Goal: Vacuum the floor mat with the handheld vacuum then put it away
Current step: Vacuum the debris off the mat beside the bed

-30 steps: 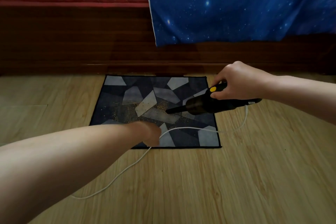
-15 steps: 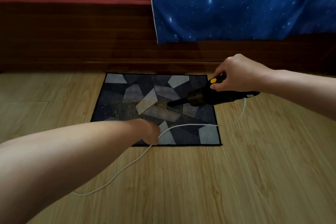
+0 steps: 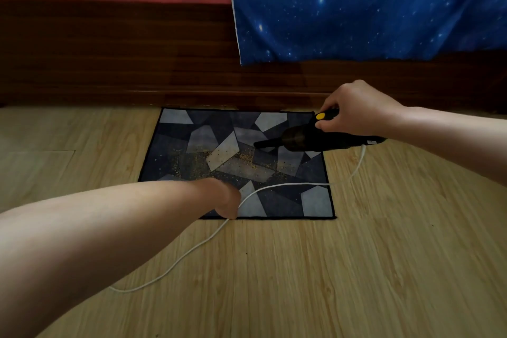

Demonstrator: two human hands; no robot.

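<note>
**Handheld vacuum [image 3: 315, 140] held low over the far right part of the floor mat [image 3: 285, 200], nozzle aimed at the scattered yellow grit [image 3: 244, 158].**

The vacuum is grasped from above by the right hand [image 3: 354, 110], with a finger beside the yellow switch [image 3: 320, 116], likely so that power stays within reach. The left hand [image 3: 226, 197] is set at the mat's near edge, probably to stop the mat sliding. Whether it is clenched or pinching the white cord [image 3: 288, 184] beside it cannot be told. Nothing can be made out inside the dark dust cup [image 3: 295, 138].
</note>
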